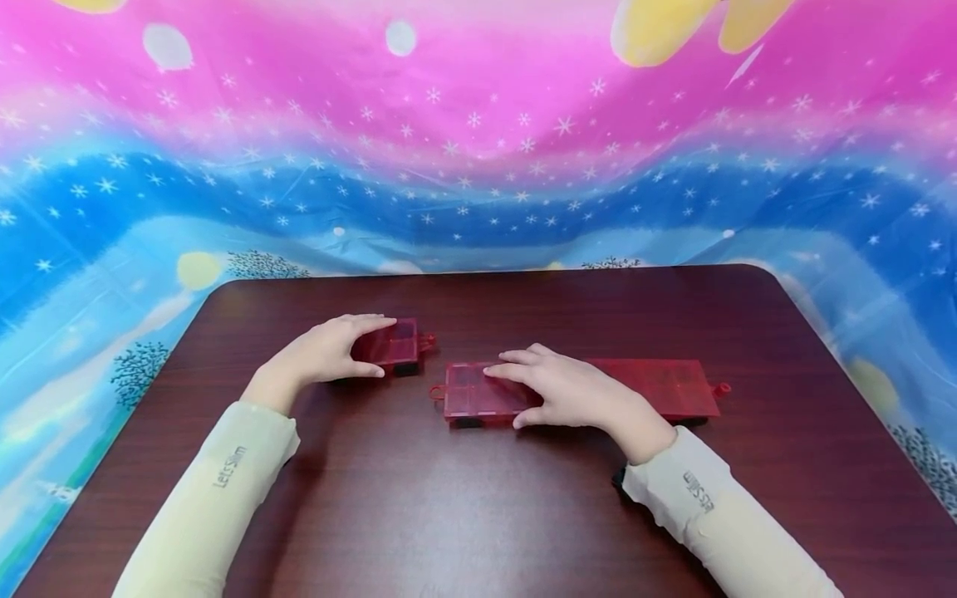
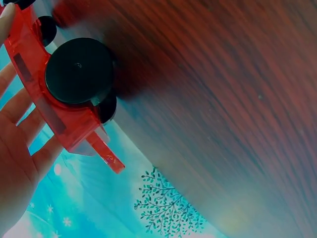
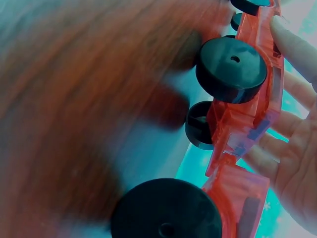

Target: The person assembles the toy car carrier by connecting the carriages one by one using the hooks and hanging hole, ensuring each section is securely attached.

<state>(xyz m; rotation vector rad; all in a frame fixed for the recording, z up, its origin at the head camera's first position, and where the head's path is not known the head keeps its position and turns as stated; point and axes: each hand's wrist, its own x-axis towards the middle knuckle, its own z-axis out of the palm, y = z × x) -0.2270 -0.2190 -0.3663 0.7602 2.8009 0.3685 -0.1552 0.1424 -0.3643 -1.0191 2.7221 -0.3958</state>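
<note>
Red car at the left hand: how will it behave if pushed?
The red car would probably roll readily on its black wheels. Its translucent body looks like rigid plastic, so likely stiff and light for its size.

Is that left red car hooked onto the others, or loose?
Unhooked: the left red car has its coupling apart from the loop on the next car, with tabletop showing between.

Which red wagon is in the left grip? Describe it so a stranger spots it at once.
On the dark brown table, look left of the middle, toward its far side. There, in the left grip, is a translucent red wagon with black wheels. It stands alone, apart from the two red wagons lined up end to end to its right.
</note>
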